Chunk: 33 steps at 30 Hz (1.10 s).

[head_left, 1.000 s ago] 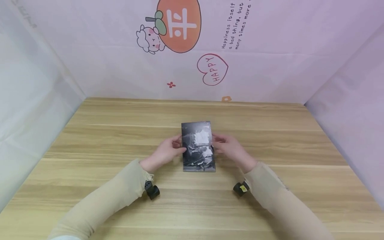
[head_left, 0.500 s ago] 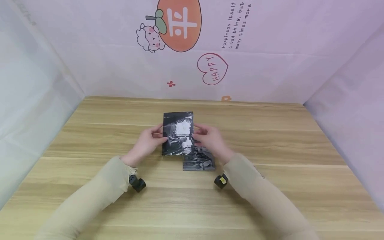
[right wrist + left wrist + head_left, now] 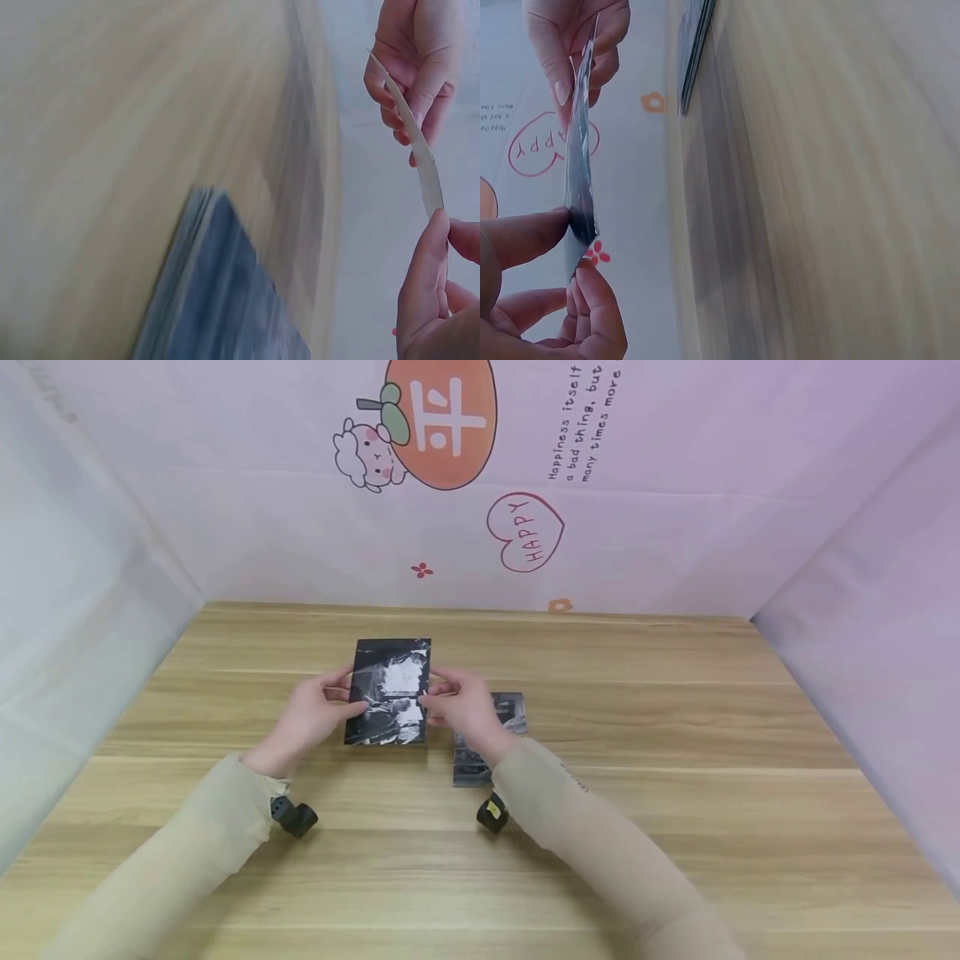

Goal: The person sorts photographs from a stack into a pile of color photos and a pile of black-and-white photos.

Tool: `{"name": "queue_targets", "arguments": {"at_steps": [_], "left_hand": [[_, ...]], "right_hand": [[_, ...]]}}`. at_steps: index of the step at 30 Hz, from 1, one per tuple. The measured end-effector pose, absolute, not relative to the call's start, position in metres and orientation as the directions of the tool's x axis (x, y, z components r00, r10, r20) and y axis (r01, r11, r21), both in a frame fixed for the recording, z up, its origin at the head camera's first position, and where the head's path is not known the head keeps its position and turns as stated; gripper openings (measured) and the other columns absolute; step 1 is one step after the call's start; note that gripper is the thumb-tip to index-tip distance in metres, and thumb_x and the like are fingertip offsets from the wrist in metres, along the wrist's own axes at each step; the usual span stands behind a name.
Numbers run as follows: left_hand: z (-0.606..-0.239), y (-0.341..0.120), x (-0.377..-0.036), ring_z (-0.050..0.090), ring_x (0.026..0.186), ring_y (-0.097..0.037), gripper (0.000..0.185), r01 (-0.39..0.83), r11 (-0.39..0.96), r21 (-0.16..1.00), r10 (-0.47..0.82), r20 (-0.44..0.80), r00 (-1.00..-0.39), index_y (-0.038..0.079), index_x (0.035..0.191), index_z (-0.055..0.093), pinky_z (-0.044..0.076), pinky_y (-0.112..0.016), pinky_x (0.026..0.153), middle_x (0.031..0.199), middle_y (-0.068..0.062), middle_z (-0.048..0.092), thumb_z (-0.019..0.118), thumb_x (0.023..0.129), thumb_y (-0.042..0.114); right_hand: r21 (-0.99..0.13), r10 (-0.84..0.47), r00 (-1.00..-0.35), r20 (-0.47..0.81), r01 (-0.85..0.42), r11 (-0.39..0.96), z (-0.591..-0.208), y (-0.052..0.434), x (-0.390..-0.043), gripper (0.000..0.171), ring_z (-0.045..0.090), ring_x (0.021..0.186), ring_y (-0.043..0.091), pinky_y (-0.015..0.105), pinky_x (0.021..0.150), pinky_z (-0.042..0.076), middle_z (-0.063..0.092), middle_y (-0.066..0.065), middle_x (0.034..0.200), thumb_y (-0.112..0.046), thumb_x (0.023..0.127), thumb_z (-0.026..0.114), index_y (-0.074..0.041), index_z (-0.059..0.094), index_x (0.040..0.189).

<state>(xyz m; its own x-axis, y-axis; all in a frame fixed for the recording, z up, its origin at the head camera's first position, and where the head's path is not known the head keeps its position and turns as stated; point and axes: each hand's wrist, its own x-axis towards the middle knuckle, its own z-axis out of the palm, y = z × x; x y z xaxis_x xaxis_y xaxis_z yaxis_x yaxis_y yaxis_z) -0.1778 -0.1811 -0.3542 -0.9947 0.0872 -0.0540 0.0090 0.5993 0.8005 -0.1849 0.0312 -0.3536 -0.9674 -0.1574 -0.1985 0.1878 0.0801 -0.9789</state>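
Note:
A glossy black-and-white photo print (image 3: pixel 390 681) is held raised above the table, left of the middle. My left hand (image 3: pixel 307 714) pinches its left edge between thumb and fingers. At the right edge my right hand (image 3: pixel 467 706) grips it the same way. In the left wrist view the photo print (image 3: pixel 580 165) appears nearly edge-on and slightly bent. Beneath my right hand and wrist lies a stack of similar dark prints (image 3: pixel 471 770), partly covered from the head camera. The right wrist view shows several layers in that stack (image 3: pixel 225 292).
The wood-grain table (image 3: pixel 637 860) spans the view. A white printed cloth (image 3: pixel 660 543) hangs behind it, with pale cloth walls at both sides. Small black cameras (image 3: pixel 492 812) sit on both wrists.
Both hands have lifted the top print off the stack and carried it to the left. The stack beneath has come into view and stays in place.

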Motion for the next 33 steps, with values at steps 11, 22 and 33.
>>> {"name": "queue_targets", "arguments": {"at_steps": [11, 22, 33], "left_hand": [[-0.36, -0.206, -0.179, 0.056, 0.105, -0.034, 0.069, 0.031, 0.67, 0.742, 0.123, -0.07, -0.99, -0.007, 0.141, 0.035, 0.052, -0.034, 0.086, 0.119, -0.025, 0.053, 0.069, 0.083, 0.008], [-0.369, -0.216, -0.181, 0.058, 0.1, -0.036, 0.074, 0.077, 0.739, 0.67, 0.214, -0.125, -0.969, -0.015, 0.136, 0.037, 0.049, -0.047, 0.091, 0.109, -0.028, 0.058, 0.074, 0.078, 0.01], [-0.373, -0.218, -0.183, 0.055, 0.081, -0.023, 0.064, 0.117, 0.787, 0.605, 0.255, -0.147, -0.956, -0.017, 0.124, 0.05, 0.05, -0.038, 0.076, 0.09, -0.016, 0.06, 0.077, 0.074, 0.013]], "right_hand": [[-0.961, -0.112, -0.957, -0.267, 0.257, 0.102, -0.368, -0.002, -0.187, 0.058, 0.053, 0.061, 0.009, 0.032, 0.072, 0.059, 0.054, 0.002, 0.086, 0.008, 0.081, 0.066, -0.005, 0.051, 0.135], [-0.933, -0.139, -0.933, -0.331, 0.301, 0.197, -0.38, -0.015, -0.184, 0.065, 0.058, 0.07, 0.012, 0.026, 0.064, 0.059, 0.056, 0.005, 0.085, 0.011, 0.077, 0.067, 0.001, 0.045, 0.137], [-0.904, -0.137, -0.93, -0.341, 0.285, 0.319, -0.383, -0.022, -0.186, 0.067, 0.067, 0.076, 0.023, 0.022, 0.06, 0.058, 0.062, 0.018, 0.11, 0.011, 0.074, 0.07, 0.005, 0.045, 0.135]]}}
